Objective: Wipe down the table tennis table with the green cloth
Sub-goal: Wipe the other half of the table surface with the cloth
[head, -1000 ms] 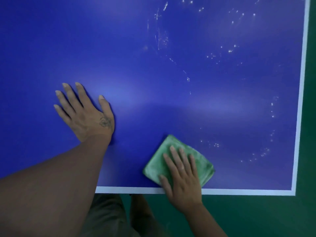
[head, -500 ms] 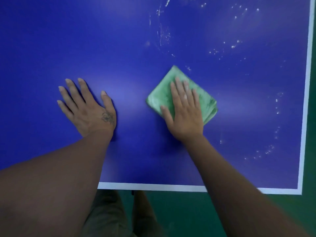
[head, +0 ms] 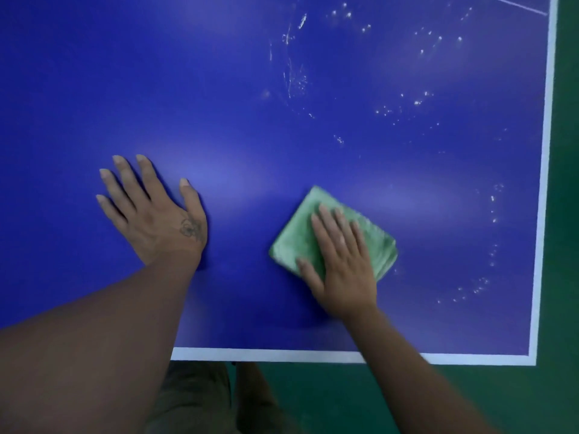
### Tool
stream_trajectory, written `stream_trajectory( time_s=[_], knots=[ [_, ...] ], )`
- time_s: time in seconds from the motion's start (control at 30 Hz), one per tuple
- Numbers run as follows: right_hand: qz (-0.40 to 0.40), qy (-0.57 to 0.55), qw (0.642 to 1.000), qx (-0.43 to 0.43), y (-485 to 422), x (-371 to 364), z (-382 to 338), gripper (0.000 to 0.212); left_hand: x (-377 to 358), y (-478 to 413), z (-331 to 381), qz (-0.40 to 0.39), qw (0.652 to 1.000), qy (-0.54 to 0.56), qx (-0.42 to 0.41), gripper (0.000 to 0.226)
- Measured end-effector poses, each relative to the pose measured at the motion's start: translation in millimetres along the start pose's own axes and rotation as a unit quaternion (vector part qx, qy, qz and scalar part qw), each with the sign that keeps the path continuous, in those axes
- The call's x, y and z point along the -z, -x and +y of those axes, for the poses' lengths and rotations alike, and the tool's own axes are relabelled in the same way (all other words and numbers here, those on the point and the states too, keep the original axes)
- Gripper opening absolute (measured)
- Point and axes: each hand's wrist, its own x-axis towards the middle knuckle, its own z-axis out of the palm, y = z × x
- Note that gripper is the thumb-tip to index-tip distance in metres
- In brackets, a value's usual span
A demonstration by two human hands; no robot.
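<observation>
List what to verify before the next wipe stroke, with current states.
1. Right hand flat on cloth: ok.
2. Cloth folded and lying on table: ok.
3. Left hand flat on table, apart from cloth: ok.
4. Far specks and streaks cleared: not ok, they lie beyond the cloth.
5. Edge specks right of cloth cleared: not ok.
6. Cloth underside clean: cannot tell.
</observation>
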Motion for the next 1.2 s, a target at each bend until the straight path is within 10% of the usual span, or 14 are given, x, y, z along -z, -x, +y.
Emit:
stream_trajectory(
  time_s=[0.4,0.77,1.2],
  knots=[
    [0.025,-0.033,0.996,-0.083,-130.6,11.5,8.8,0.062,1.7,-3.1,0.5,-0.031,0.999,-0.025,-0.016,0.074],
    [-0.066,0.078,0.991,0.087,-92.0,36.5,63.5,0.076,-0.1,-90.6,9.2,-0.081,0.988,-0.007,-0.133,0.078],
    [0.018,-0.008,1.000,-0.001,-267.9,-39.3,-103.5,0.067,-9.0,-122.5,26.6,-0.006,0.992,0.047,-0.115,0.053]
  ],
)
